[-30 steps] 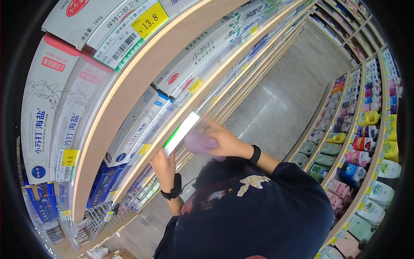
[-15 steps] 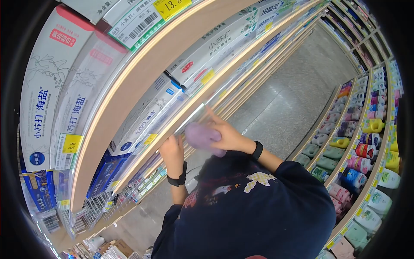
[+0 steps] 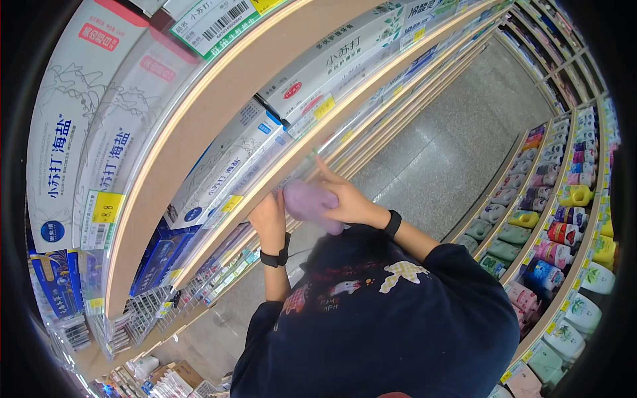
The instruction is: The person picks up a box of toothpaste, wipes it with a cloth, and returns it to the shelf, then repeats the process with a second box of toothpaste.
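A bunched purple cloth [image 3: 306, 201] is in my right hand [image 3: 352, 202], whose thumb side wraps it while one finger points out toward the shelf edge. The cloth is slightly blurred and lies between my two hands. Beside it, my left hand [image 3: 268, 220] is closed up against the front edge of a wooden shelf [image 3: 255, 199]; its fingertips are hidden, so what they grip cannot be made out. Dark bands circle both wrists. Close above the left hand, a yellow price tag [image 3: 231, 203] sits on the shelf's clear front strip.
White toothpaste boxes [image 3: 232, 169] fill the tiered shelves on the left, with blue boxes [image 3: 159, 262] lower down. Across the grey floor [image 3: 424, 146], shelves on the right hold bottles [image 3: 564, 232] of several colours. Wire racks [image 3: 142, 312] stand at the lower left.
The view has shifted slightly. Both hands have risen a little in the picture, staying close together at the shelf edge. The purple cloth is still in my right hand.
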A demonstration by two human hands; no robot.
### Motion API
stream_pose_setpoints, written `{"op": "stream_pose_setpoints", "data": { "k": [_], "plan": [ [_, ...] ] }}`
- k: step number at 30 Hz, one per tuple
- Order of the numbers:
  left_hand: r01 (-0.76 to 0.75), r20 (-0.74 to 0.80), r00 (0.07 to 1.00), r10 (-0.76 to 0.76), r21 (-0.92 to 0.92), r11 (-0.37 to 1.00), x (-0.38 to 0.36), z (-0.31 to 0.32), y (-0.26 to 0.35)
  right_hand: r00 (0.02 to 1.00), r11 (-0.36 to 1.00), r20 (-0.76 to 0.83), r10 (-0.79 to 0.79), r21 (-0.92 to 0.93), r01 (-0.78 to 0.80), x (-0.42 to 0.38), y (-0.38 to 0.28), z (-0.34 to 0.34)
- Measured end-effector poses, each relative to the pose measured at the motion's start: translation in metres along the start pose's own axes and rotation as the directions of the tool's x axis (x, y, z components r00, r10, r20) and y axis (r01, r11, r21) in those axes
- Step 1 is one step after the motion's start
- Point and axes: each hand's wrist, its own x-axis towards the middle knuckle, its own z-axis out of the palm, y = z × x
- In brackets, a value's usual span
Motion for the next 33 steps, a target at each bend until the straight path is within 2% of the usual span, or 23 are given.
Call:
{"op": "stream_pose_setpoints", "data": {
  "k": [10, 13, 18, 22, 23, 25, 26, 28, 30, 31, 32, 33],
  "plan": [
    [-0.009, 0.026, 1.000, 0.009, 0.026, 1.000, -0.004, 0.006, -0.009, 1.000, 0.998, 0.022, 0.000, 0.058, -0.001, -0.001, 0.011, 0.002],
    [-0.007, 0.043, 0.999, 0.006, 0.035, 0.999, -0.005, 0.008, -0.012, 0.999, 0.998, -0.016, -0.043, 0.050, 0.044, -0.001, 0.013, 0.001],
    [0.003, 0.052, 0.999, -0.005, 0.046, 0.999, -0.002, 0.003, -0.006, 1.000, 0.989, 0.026, -0.006, 0.148, 0.002, -0.002, 0.021, 0.000],
    [-0.010, 0.038, 0.999, 0.009, 0.028, 1.000, 0.004, -0.005, 0.010, 0.999, 0.993, 0.026, -0.020, 0.117, 0.017, -0.007, 0.030, -0.010],
    [-0.019, 0.037, 0.999, 0.018, 0.025, 1.000, 0.008, -0.002, 0.013, 1.000, 0.998, 0.008, -0.020, 0.062, 0.020, -0.010, 0.030, -0.016],
    [-0.025, 0.164, 0.986, 0.035, -0.061, 0.998, 0.016, 0.004, 0.023, 1.000, 1.000, -0.012, -0.020, 0.004, 0.020, -0.016, 0.030, -0.031],
    [-0.026, 0.164, 0.986, 0.036, -0.063, 0.998, 0.022, 0.007, 0.032, 1.000, 0.999, -0.005, 0.030, 0.038, -0.030, -0.019, 0.030, -0.039],
    [-0.171, 0.091, 0.979, 0.183, -0.126, 0.977, 0.043, 0.006, 0.061, 0.997, 0.995, 0.007, 0.079, 0.067, -0.079, -0.024, 0.032, -0.051],
    [-0.215, 0.087, 0.970, 0.229, -0.146, 0.966, 0.061, 0.018, 0.084, 0.993, 0.999, -0.116, 0.037, -0.024, -0.040, -0.028, 0.037, -0.061],
    [-0.261, 0.086, 0.957, 0.277, -0.162, 0.952, 0.070, 0.024, 0.093, 0.993, 0.999, -0.110, 0.035, -0.031, -0.039, -0.032, 0.042, -0.066],
    [-0.256, 0.080, 0.959, 0.272, -0.164, 0.953, 0.078, 0.032, 0.100, 0.992, 0.998, -0.121, 0.043, -0.047, -0.049, -0.037, 0.049, -0.071],
    [-0.231, 0.155, 0.954, 0.257, -0.169, 0.958, 0.084, 0.043, 0.105, 0.990, 0.996, -0.132, 0.050, -0.063, -0.059, -0.039, 0.049, -0.077]
  ]
}}
